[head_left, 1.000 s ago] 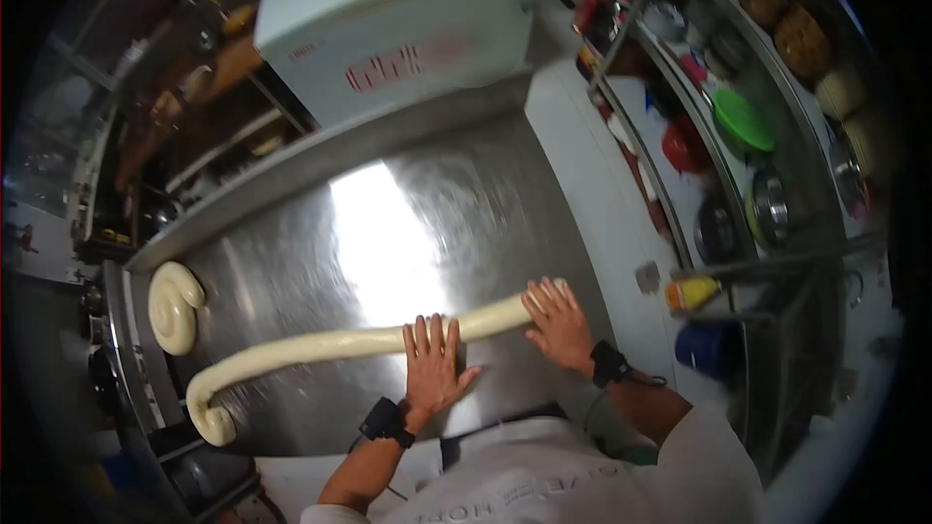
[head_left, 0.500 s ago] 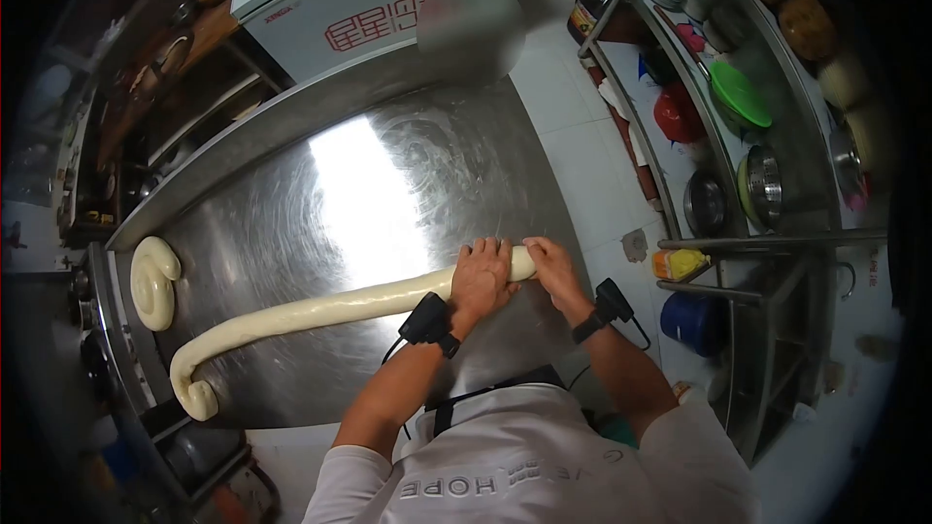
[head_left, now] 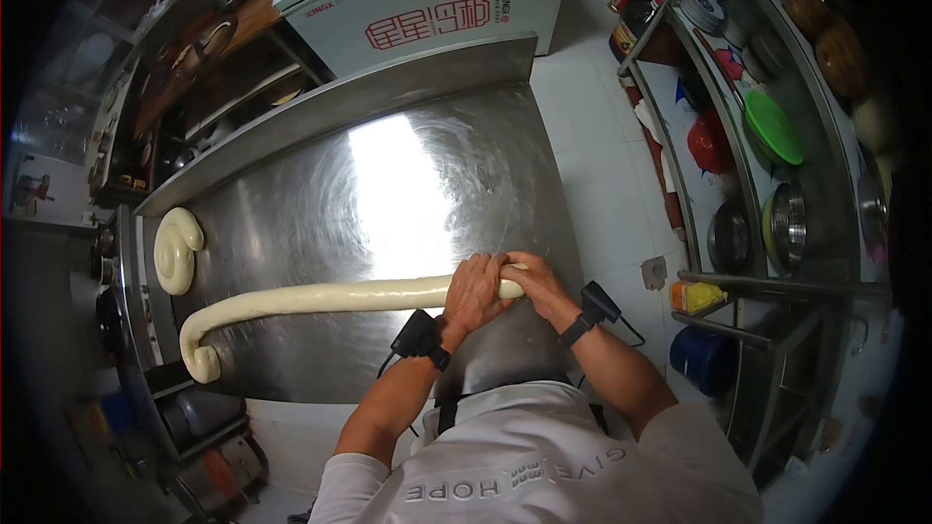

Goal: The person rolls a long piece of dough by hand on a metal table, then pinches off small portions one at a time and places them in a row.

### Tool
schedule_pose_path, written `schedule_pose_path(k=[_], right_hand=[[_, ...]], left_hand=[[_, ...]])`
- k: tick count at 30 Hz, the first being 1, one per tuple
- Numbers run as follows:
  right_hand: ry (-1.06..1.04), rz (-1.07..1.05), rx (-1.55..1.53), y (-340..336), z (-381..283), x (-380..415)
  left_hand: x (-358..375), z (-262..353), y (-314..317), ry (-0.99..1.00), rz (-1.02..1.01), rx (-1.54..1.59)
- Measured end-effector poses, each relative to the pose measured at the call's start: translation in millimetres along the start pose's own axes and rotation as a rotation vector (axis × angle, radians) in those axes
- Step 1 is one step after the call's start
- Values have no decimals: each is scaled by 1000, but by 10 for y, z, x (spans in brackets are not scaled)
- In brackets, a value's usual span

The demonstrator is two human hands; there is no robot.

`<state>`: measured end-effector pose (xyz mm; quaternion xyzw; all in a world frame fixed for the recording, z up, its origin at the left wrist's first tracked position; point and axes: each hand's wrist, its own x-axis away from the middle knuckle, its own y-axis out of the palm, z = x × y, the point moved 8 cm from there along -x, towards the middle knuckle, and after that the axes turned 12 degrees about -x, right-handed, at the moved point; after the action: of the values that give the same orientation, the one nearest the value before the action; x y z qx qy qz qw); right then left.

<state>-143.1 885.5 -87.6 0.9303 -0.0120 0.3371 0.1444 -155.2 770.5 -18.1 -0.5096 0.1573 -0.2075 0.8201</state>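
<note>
A long, pale, glossy rope of dough [head_left: 330,297] lies across the metal worktop [head_left: 291,359]. Its far left end is curled into a small hook. At its right end, my left hand [head_left: 474,291] wraps over the dough from above. Just beside it, my right hand [head_left: 532,281] closes round the very tip, its fingers meeting those of the left. A little dough shows between the two hands. Another piece of dough [head_left: 176,252], coiled into a spiral, rests at the worktop's left edge, apart from both hands.
A raised metal ledge [head_left: 340,121] runs along the worktop's back, with a white freezer [head_left: 427,19] behind it. On the right stand metal shelves [head_left: 738,184] holding bowls, a green basket [head_left: 774,126] and a steel colander [head_left: 789,228]. A blue bucket [head_left: 701,361] sits below.
My right hand has come closer to my left, so the fingers now meet and less dough shows between them. The whole view has shifted slightly.
</note>
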Motion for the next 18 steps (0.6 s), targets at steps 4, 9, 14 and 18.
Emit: schedule_pose_path(k=[4,9,14,18], right_hand=[[24,-63,-113,83,121,-12],[-166,65,-145,96,120,51],[-284,134,-123,72,48,65],[-282,139,-81,65,8,69]], left_hand=[[58,10,-44,-9,98,7],[42,-22,-3,-94,81,-126],[10,-84,98,-120,69,-148],[-24,-96,127,-134,57,-205]])
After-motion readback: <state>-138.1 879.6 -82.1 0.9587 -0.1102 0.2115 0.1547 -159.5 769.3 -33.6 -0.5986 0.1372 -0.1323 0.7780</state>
